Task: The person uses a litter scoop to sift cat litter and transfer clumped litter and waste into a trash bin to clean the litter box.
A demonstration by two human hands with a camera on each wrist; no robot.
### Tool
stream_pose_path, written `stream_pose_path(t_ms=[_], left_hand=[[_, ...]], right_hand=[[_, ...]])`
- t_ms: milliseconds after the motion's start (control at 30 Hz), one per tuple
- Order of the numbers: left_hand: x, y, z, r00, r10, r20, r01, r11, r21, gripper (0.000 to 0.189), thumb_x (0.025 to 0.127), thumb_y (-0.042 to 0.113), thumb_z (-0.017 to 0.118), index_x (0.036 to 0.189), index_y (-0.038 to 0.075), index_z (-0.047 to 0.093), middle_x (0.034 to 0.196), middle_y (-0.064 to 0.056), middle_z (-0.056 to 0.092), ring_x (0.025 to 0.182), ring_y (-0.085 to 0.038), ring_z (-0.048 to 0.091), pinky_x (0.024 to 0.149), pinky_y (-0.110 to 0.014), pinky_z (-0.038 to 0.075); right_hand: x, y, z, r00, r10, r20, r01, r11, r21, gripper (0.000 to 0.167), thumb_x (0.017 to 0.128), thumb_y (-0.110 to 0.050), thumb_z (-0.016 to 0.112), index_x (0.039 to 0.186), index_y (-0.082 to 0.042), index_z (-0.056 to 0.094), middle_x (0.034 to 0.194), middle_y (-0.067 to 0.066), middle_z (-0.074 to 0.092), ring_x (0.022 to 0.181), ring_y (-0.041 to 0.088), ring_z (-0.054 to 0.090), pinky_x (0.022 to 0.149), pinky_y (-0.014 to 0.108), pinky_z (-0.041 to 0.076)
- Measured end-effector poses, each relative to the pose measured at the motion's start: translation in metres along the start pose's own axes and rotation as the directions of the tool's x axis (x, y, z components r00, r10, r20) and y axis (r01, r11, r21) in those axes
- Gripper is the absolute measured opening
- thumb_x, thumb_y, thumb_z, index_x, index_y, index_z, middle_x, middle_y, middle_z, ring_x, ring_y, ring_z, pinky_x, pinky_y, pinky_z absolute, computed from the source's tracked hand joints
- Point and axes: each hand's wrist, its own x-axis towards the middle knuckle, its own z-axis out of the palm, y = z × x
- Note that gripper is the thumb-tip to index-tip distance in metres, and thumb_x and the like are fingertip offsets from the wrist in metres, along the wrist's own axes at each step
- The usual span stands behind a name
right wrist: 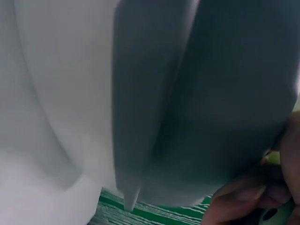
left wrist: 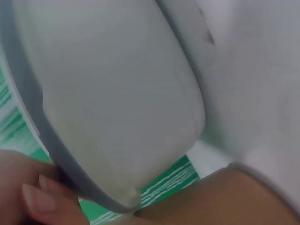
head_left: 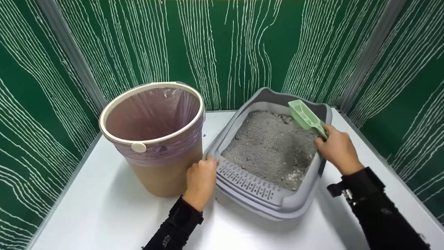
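Pinching a green scoop (head_left: 303,114) by its handle, the R hand (head_left: 339,148) is at the R side of a gray litter box (head_left: 298,200), fingers curled; the scoop's slotted blade sits over the far R part of the box, tip toward the back. Can't tell if it touches the litter (head_left: 263,146). L hand (head_left: 202,175) grips the box rim at the near L corner; L wrist cam shows its fingers at the rim, w/ the pale outer wall filling much of the view. R wrist cam is dark & blurry: box wall, fingers, a bit of green btwn them. Litter's gray & lumpy, w/ a darker patch nr the R wall & a whitish one at near R. Slotted step (head_left: 246,180) runs along the near edge. Box is on the white counter (head_left: 121,215), R of ctr, just beside a tan bin (head_left: 166,177) w/ a cream ring (head_left: 105,116), round tab (head_left: 138,147) & thin purplish bag (head_left: 149,156) folded over the outside. Back: green walls (head_left: 194,34) w/ wavy white lines, gray posts (head_left: 69,48) at corners. Black sleeves (head_left: 378,211) on both arms.
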Motion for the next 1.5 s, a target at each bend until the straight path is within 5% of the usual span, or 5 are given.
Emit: stream_pose_path(t_ms=[400,700,967,1200,1500], left_hand=[[0.017,-0.009,0.015,0.996,-0.064,-0.063,0.071,0.99,0.118,0.019,0.1,0.008,0.073,0.087,-0.004,0.069,0.067,-0.018,0.07,0.053,-0.03,0.071,0.047,-0.038,0.057],[0.006,0.013,-0.011,0.995,0.091,-0.046,-0.076,0.96,0.268,0.034,0.104,0.038,0.069,0.086,0.009,0.071,0.051,0.002,0.053,0.039,-0.011,0.049,0.039,-0.026,0.042],[-0.04,0.092,-0.045,0.883,0.468,0.042,-0.464,0.855,0.23,0.062,0.102,0.077,0.043,0.102,0.022,0.073,0.056,0.014,0.042,0.039,-0.003,0.02,0.039,-0.019,0.013],[-0.057,0.096,-0.033,0.83,0.557,0.012,-0.549,0.815,0.185,0.048,0.102,0.066,0.056,0.09,0.021,0.068,0.063,0.013,0.059,0.04,-0.001,0.038,0.04,-0.018,0.026],[-0.056,0.084,-0.024,0.869,0.494,-0.004,-0.493,0.867,-0.065,0.042,0.098,0.059,0.065,0.096,0.017,0.069,0.077,0.007,0.071,0.052,-0.004,0.06,0.044,-0.018,0.042]], right_hand=[[-0.03,-0.033,0.011,0.987,-0.023,-0.158,0.027,0.999,0.018,0.01,0.093,-0.006,0.062,0.099,0.001,0.056,0.064,0.008,0.048,0.055,0.03,0.052,0.051,0.042,0.038],[-0.008,-0.037,-0.018,0.995,0.026,0.101,-0.022,0.999,-0.047,0.042,0.101,-0.021,0.066,0.127,0.011,0.054,0.089,0.026,0.067,0.058,0.026,0.059,0.046,0.039,0.047],[0.058,-0.01,-0.035,0.993,-0.1,0.054,0.112,0.951,-0.288,0.031,0.098,-0.012,0.07,0.096,0.017,0.058,0.07,0.024,0.058,0.053,0.031,0.055,0.044,0.048,0.049],[0.076,0.014,-0.029,0.992,-0.122,0.036,0.127,0.929,-0.347,0.026,0.091,0.004,0.054,0.066,0.002,0.048,0.077,0.041,0.061,0.062,0.056,0.063,0.05,0.068,0.049],[0.065,0.021,-0.023,0.985,-0.173,-0.023,0.157,0.937,-0.311,0.026,0.091,0.008,0.054,0.067,0.004,0.048,0.064,0.032,0.054,0.052,0.05,0.057,0.044,0.057,0.042]])
